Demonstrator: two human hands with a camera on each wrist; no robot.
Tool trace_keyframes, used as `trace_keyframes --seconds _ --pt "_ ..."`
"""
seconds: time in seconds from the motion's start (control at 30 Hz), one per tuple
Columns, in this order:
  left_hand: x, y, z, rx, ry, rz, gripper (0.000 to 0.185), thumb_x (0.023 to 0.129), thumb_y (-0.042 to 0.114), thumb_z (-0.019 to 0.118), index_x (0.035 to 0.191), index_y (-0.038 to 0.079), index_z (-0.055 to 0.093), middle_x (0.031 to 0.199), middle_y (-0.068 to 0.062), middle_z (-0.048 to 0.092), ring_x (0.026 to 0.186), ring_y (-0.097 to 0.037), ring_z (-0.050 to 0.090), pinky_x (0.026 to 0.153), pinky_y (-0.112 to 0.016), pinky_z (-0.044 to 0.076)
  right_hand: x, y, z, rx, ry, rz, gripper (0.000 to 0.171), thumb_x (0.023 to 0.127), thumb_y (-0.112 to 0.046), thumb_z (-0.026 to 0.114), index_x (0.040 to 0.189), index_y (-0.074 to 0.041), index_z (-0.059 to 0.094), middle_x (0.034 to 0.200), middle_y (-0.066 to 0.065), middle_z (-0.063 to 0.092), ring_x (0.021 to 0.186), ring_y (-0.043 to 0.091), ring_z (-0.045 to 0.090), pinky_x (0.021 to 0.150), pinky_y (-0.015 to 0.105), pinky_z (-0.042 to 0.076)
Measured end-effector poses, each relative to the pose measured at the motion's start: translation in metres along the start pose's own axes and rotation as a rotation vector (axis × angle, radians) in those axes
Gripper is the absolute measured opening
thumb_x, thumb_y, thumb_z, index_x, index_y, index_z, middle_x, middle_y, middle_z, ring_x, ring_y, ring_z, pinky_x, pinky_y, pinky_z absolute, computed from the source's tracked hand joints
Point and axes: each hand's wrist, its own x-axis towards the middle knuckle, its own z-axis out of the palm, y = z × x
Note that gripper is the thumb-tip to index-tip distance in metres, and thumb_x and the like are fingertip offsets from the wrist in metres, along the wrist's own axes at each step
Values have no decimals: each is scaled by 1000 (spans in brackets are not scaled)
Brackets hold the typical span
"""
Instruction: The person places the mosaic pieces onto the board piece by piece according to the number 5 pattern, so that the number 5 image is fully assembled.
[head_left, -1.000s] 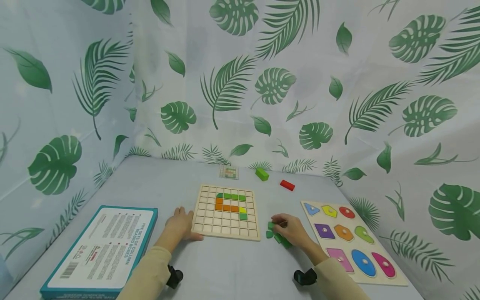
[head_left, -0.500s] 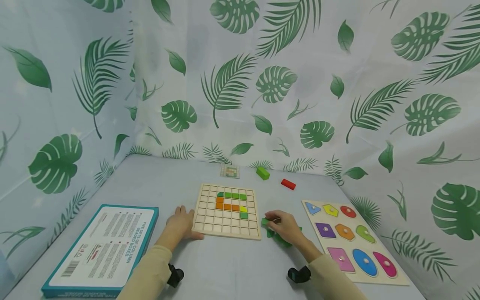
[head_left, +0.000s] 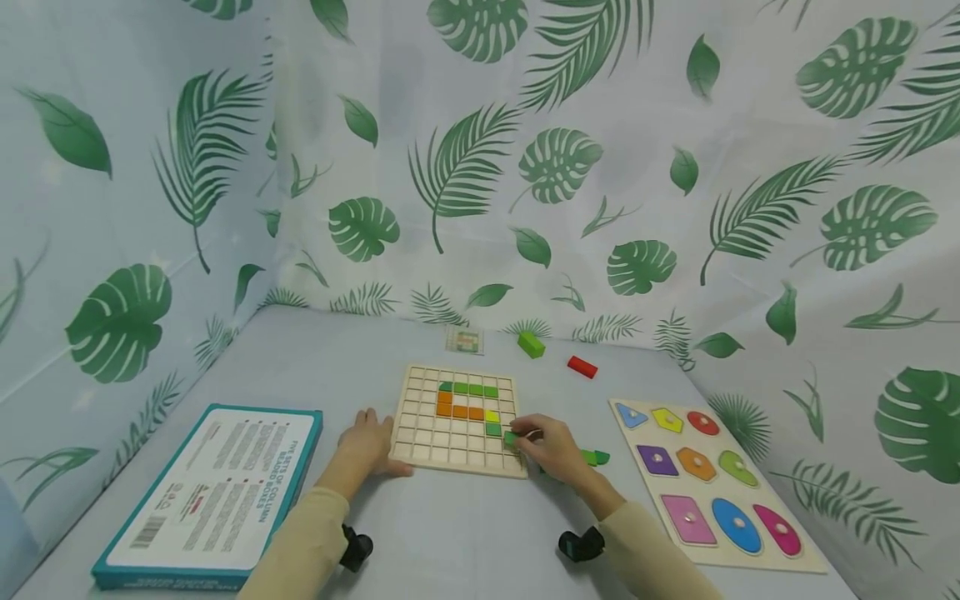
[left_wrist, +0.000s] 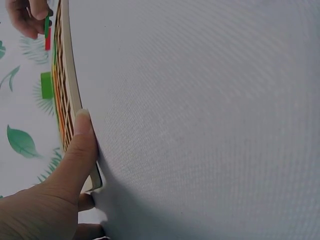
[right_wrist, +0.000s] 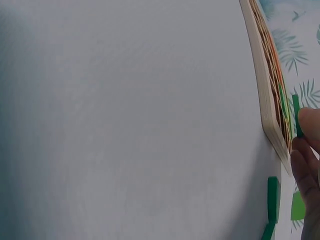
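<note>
– What is the right hand doing?

– Its fingertips pinch a small flat green tile and hold it over the near right corner of the grid board. In the right wrist view the tile stands thin and on edge between the fingertips, just above the board's rim.

– What is the board like?

– Pale wood, square, cut into rows of shallow square cells. Some cells hold smooth painted tiles: a green row on top, orange ones under it, one yellow, one more green below that.

– And the left hand?

– It lies at the board's near left corner, fingers together and fairly straight, thumb pressed along the wooden edge.

– Anything beside the right hand?

– A few loose green tiles lie on the grey cloth, which has a fine weave.

– Further off?

– A wooden shape puzzle with coloured knobbed pieces to the right, a teal-edged box to the left, and a green block, a red block and a small card near the leaf-printed backdrop.
</note>
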Motion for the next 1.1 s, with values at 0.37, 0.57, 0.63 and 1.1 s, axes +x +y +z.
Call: trace_keyframes --seconds 0.37,0.57,0.63,1.1 --pt "1 -2 2 -8 2 -7 92 71 57 74 132 -6 47 133 -37 38 128 -47 35 94 -52 43 8 -11 11 11 -38 -47 21 83 -2 70 104 -2 67 96 2 66 87 13 61 76 28 53" --pt "1 -1 1 7 6 -5 91 71 58 74 131 -6 48 131 -36 40 126 -46 37 92 -51 44 9 -12 16 -6 -47 -58 21 82 -1 71 102 -2 67 93 -1 65 83 11 61 73 25 53" --pt "1 -1 1 8 5 -8 91 71 58 74 131 -6 48 132 -36 40 126 -46 36 93 -51 44 9 -12 17 -8 -49 -47 21 81 -1 71 102 -3 67 93 -2 65 82 10 61 73 24 53" --pt "1 0 1 -1 13 -6 91 71 57 74 131 -6 48 131 -36 40 126 -46 37 92 -51 45 9 -13 20 -47 -63 -76 22 81 -5 73 103 -4 68 95 -1 65 82 10 58 72 23 52"
